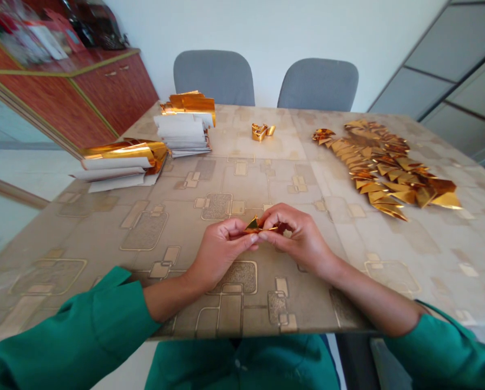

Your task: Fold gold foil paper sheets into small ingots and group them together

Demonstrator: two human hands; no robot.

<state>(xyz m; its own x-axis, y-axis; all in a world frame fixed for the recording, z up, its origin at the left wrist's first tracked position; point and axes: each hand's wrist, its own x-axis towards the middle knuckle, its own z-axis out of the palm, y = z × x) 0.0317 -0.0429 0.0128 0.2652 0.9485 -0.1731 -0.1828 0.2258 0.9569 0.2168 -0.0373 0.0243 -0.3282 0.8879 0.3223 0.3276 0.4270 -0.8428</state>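
The left hand (220,254) and right hand (297,238) are pinching a light, slippery, easily creased gold foil triangle (253,224) by its edges; more triangles (388,168) are lying at 2 o'clock.

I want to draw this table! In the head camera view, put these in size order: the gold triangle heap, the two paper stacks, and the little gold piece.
1. Gold triangle heap
2. Left paper stack and far paper stack: they look alike, and the left one is nearer the camera, so I can't rank them.
3. Little gold piece
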